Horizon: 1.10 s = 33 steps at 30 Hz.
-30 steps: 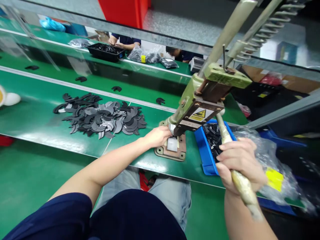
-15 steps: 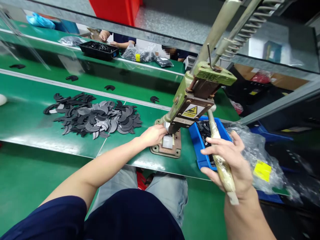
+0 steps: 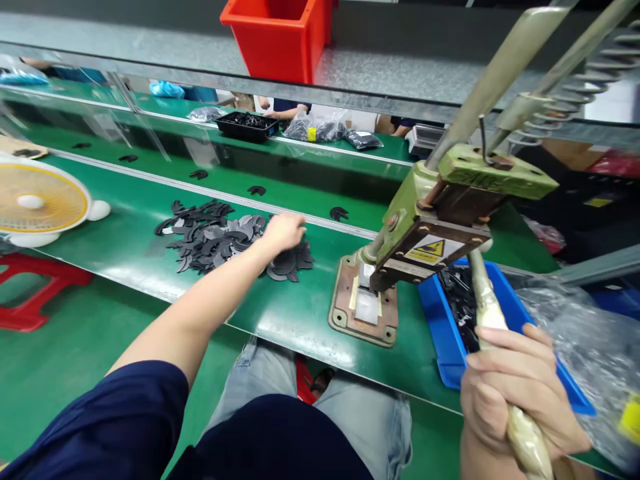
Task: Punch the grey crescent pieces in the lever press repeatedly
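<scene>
My left hand (image 3: 284, 233) is over the right part of a pile of dark curved pieces (image 3: 220, 233), its fingers bent; whatever they hold is hidden. My right hand (image 3: 520, 387) is wrapped round the tape-covered lever handle (image 3: 487, 293) of a green hand press (image 3: 410, 200). Under the ram, the brown base plate (image 3: 340, 313) carries a pale block (image 3: 367, 305). A blue bin (image 3: 445, 347) of black parts stands right of the press, partly behind the lever and my right hand.
A red bin (image 3: 275, 47) sits on the metal shelf (image 3: 165, 73) above. Black pieces (image 3: 257, 190) lie spaced along the green strip behind. A fan (image 3: 40, 200) is at left, plastic bags (image 3: 585, 347) at right. A co-worker's hands (image 3: 285, 110) show across the bench.
My left hand has left the press base and moved left to the pile. My right hand has closed round the lever handle. The view has shifted, showing the fan.
</scene>
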{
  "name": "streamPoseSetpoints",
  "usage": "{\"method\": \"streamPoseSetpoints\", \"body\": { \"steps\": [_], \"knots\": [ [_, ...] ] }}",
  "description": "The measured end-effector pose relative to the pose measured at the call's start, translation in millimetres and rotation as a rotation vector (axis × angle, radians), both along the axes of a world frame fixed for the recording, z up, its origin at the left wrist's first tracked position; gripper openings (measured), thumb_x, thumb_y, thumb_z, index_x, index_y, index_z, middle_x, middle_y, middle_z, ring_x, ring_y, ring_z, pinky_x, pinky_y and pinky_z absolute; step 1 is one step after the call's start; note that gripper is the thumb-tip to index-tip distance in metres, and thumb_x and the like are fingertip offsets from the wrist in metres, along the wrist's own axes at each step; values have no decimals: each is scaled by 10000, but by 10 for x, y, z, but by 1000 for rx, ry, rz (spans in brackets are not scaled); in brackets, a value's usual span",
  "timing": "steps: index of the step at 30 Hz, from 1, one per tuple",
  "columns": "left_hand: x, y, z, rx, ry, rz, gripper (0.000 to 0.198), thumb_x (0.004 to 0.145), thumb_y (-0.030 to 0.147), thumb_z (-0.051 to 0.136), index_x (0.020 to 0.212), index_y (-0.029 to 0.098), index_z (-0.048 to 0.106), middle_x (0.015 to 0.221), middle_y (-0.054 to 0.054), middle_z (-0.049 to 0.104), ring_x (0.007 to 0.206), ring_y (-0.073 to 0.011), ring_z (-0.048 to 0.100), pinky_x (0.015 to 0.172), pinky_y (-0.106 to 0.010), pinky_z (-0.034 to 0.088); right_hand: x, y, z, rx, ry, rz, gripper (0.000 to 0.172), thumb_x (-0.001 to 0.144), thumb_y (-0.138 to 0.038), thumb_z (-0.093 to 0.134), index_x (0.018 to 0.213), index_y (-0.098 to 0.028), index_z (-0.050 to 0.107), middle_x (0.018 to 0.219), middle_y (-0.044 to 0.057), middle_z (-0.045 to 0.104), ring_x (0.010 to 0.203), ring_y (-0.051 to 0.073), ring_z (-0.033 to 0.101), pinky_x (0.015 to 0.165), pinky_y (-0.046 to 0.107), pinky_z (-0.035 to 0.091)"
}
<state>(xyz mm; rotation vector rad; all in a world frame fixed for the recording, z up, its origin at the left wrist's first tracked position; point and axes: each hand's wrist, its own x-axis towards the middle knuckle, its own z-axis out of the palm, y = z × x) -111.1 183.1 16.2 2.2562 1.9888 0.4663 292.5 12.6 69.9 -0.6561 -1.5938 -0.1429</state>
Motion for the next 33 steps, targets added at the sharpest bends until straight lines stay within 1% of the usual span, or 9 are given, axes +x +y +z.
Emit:
{"method": "streamPoseSetpoints", "body": {
  "steps": [2,5,11,16,18,21,26,30,33],
  "knots": [
    [-384,279,32,-77,64,222,376,985,362,590,1237,123,733,1246,-238,742,1233,-398,662,1083,-522,477,-122,42,-45,89,159,-18,277,668,-317,673,454,-279,501,517,-20,599,646,338,705,985,717,473],
    [-702,573,-3,-197,121,374,455,919,427,665,1219,93,737,1229,-286,738,1221,-449,670,1044,-540,498,-210,96,-82,157,250,-41,360,695,-333,678,437,-265,436,502,-19,576,588,302,651,945,697,487],
    [-711,831,-200,-348,149,485,638,798,488,804,1297,112,671,1339,-294,699,1303,-456,627,1103,-552,453,-194,66,-56,148,204,-30,430,756,-368,713,454,-254,428,485,-13,535,600,262,646,978,641,497],
    [-699,875,-246,-398,75,516,790,768,494,846,1391,106,554,1375,-317,669,1320,-450,633,1083,-526,473,-231,9,-35,92,196,-45,417,811,-361,698,492,-251,453,540,-10,576,662,259,660,1018,661,475],
    [-684,842,-231,-385,38,494,783,757,463,865,1379,113,544,1360,-311,678,1306,-425,648,1054,-475,493,-249,10,-34,106,206,-32,416,816,-352,699,496,-245,456,542,-11,576,671,256,661,1019,661,468],
    [-623,763,-171,-308,-19,421,628,807,350,831,1334,147,555,1313,-244,719,1256,-338,681,1012,-373,497,-262,13,-28,107,211,-15,412,835,-345,699,512,-239,466,552,-9,578,692,249,666,1034,652,459],
    [-435,551,48,-117,-156,287,437,935,288,694,1321,208,504,1194,-94,764,1083,-200,718,940,-282,503,-254,-36,-7,61,179,-7,382,854,-340,688,540,-237,495,577,-20,593,719,240,673,1039,618,452],
    [-134,153,159,48,-323,116,423,852,359,795,1185,216,576,996,-37,755,902,-185,701,812,-280,517,-245,-81,0,5,158,-7,356,854,-323,670,557,-232,497,593,-33,598,755,246,686,1055,618,438],
    [200,-256,77,-22,-487,-18,290,843,398,792,1016,212,653,860,-13,722,789,-160,661,736,-271,509,-247,-90,-2,14,155,-3,345,850,-324,669,569,-231,493,601,-41,593,763,241,683,1064,620,440]
  ]
}}
